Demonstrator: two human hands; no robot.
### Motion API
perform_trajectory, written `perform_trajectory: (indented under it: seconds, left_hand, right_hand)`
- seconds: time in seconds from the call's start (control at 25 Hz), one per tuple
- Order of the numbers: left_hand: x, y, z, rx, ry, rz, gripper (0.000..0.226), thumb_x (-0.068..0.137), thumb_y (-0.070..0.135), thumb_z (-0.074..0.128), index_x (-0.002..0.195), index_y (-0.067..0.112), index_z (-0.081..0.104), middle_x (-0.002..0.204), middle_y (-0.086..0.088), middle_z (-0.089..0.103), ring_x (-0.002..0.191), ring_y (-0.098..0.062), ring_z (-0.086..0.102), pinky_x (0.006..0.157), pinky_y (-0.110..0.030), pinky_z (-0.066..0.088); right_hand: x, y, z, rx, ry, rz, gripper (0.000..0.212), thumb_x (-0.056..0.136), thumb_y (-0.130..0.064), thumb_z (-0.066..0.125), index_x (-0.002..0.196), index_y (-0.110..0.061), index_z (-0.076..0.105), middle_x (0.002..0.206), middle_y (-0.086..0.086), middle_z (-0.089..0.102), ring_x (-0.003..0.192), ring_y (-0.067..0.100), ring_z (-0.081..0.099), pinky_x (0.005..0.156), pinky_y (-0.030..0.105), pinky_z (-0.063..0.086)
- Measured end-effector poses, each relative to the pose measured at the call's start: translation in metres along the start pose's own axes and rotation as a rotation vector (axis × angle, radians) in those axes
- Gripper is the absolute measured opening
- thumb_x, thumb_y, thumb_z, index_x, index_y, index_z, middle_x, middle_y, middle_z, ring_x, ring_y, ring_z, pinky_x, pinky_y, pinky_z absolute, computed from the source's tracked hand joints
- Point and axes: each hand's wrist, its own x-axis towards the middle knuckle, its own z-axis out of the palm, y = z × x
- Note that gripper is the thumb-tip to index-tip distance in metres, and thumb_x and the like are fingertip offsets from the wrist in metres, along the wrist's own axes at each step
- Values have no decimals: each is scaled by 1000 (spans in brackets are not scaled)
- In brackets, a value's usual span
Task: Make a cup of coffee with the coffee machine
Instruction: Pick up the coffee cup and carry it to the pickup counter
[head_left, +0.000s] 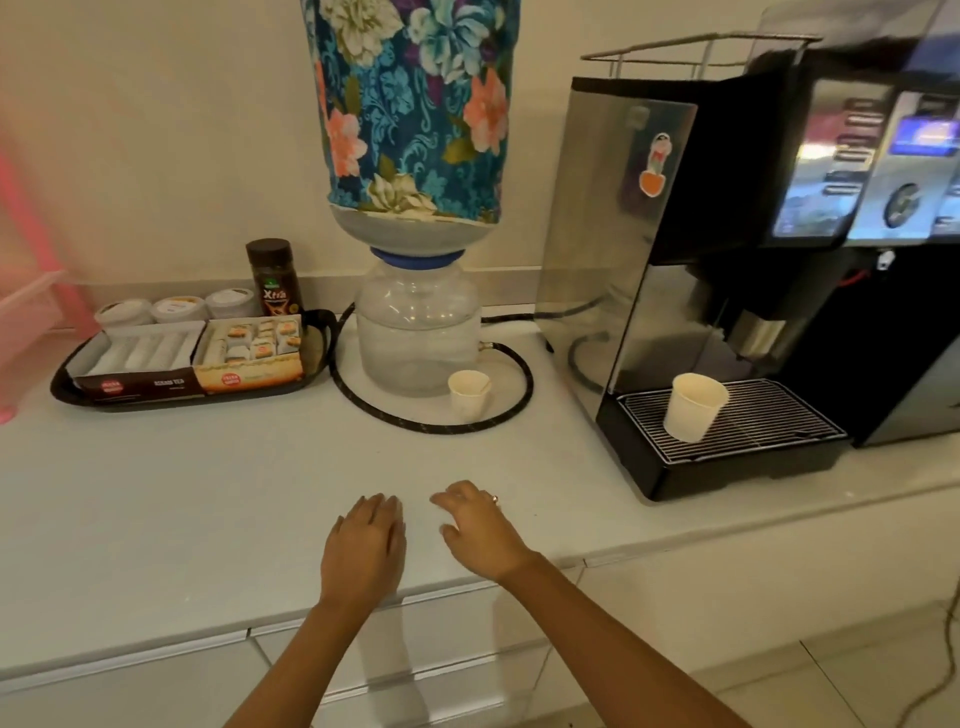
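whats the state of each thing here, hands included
left hand: empty, flat on counter
right hand: empty, fingers curled
cup on drip tray: upright, contents not visible
cup by dispenser: upright, looks empty
coffee jar: lid on
tea boxes: open
machine screen: lit

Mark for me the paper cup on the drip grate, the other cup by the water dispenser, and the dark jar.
paper cup on the drip grate (693, 408), head view, side wall.
cup by the water dispenser (468, 397), head view, side wall.
dark jar (275, 283), head view, label.
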Motion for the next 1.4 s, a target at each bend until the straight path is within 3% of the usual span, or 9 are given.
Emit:
perform_trajectory:
  seconds: [0.12, 0.28, 0.44, 0.56, 0.64, 0.76, 0.92, 1.16, 1.4]
  left_hand:
    - [0, 42, -5, -104, 70, 85, 48, 87, 28, 34, 110, 1, 67, 105, -13, 69, 86, -29, 67, 73, -36, 55]
    - [17, 124, -5, -267, 111, 154, 46, 92, 32, 36, 123, 8, 60, 120, -9, 64, 105, -24, 62, 88, -31, 47]
    - [44, 218, 3, -446, 113, 141, 39, 98, 27, 45, 135, 15, 49, 136, -3, 53, 122, -17, 49, 99, -25, 36]
    - [64, 289, 7, -556, 104, 127, 44, 97, 28, 49, 140, 18, 42, 140, 1, 47, 125, -11, 44, 98, -16, 30]
    - [78, 315, 11, -580, 63, 96, 51, 96, 31, 51, 143, 17, 36, 144, 0, 42, 129, -12, 40, 99, -17, 29]
    - [99, 338, 23, -591, -55, 8, 66, 94, 36, 54, 148, 14, 24, 151, -4, 32, 136, -18, 32, 106, -27, 27]
    - [114, 346, 36, -605, -169, -44, 64, 93, 34, 55, 148, 16, 27, 148, -4, 39, 132, -22, 39, 106, -35, 33]
    - [115, 357, 49, -512, -49, -15, 39, 96, 23, 53, 134, 17, 50, 111, -8, 67, 94, -23, 62, 86, -37, 50]
    - [119, 359, 49, -552, 3, -94, 38, 96, 27, 53, 132, 16, 52, 119, -5, 65, 101, -20, 61, 92, -33, 49]
  right_hand:
    - [-19, 12, -31, 146, 229, -4, 41, 89, -14, 52, 129, -18, 53, 129, 5, 48, 116, 27, 50, 101, 40, 42]
    - [-44, 42, -100, 156, 578, -16, 34, 86, -11, 56, 120, -15, 57, 122, 5, 53, 112, 21, 49, 97, 25, 39]
    - [-67, 88, -169, 168, 887, 26, 33, 83, -20, 61, 114, -12, 55, 117, 6, 53, 109, 22, 47, 93, 32, 43]
    - [-84, 136, -210, 146, 1028, 93, 50, 78, -30, 71, 119, -12, 49, 122, 9, 48, 109, 22, 43, 87, 32, 43]
    - [-88, 160, -227, 228, 924, 166, 73, 71, -36, 78, 129, -13, 42, 131, 9, 40, 117, 21, 38, 88, 28, 39]
    - [-83, 199, -243, 423, 573, 263, 102, 65, -39, 83, 144, -15, 24, 145, 8, 28, 132, 24, 31, 102, 35, 37]
    - [-75, 226, -247, 578, 287, 269, 110, 66, -35, 84, 149, -16, 15, 151, 5, 30, 137, 26, 32, 109, 43, 36]
    - [-74, 229, -238, 651, 340, 217, 70, 75, -27, 78, 133, -16, 40, 128, 2, 53, 110, 15, 50, 82, 22, 43]
    - [-69, 228, -234, 640, 383, 245, 68, 76, -31, 76, 133, -16, 42, 132, 5, 54, 110, 16, 51, 83, 26, 46]
